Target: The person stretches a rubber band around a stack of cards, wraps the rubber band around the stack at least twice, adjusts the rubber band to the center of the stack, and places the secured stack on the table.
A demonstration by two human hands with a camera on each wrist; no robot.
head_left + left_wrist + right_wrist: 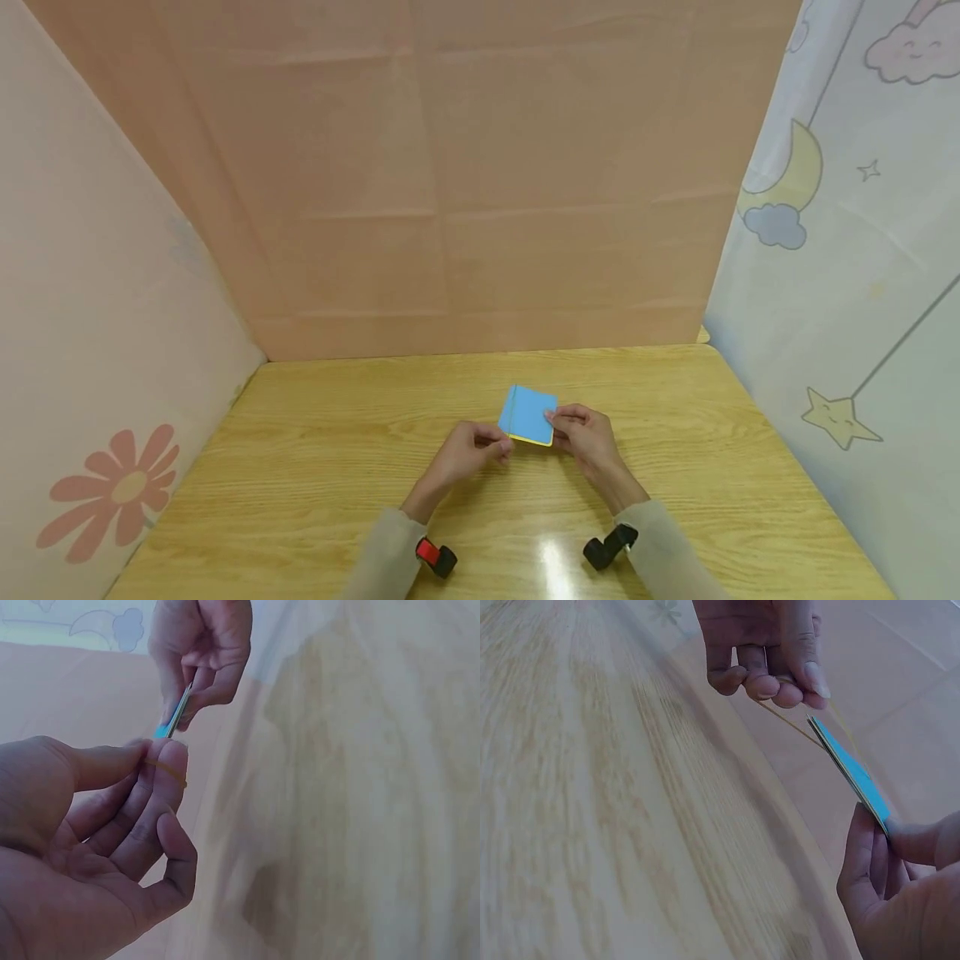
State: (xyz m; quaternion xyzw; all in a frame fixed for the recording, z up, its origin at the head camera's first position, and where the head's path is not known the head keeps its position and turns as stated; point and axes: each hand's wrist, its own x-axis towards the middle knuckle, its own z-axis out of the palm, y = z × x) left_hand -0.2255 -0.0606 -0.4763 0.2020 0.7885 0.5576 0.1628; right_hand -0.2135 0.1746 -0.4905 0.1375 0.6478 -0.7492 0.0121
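A thin stack of square cards (534, 418), blue on its upper face with a yellow edge showing at the front, is held off the table and tilted. My right hand (588, 439) pinches its right edge, thumb on the blue face and fingers beneath. A yellowish rubber band (791, 724) crosses the stack near its left side. My left hand (467, 452) pinches the band at the stack's front left corner. In the right wrist view, two stretched strands run from the left fingertips (789, 694) to the cards. The left wrist view shows the band across the left fingers (161, 780).
Both hands are above a wooden table (322, 467). An orange-brown cloth (450, 208) hangs behind it. Pale printed cloths stand at the sides, with a flower (127, 490) on the left and a star (840, 419) on the right. Each wrist wears a black camera strap.
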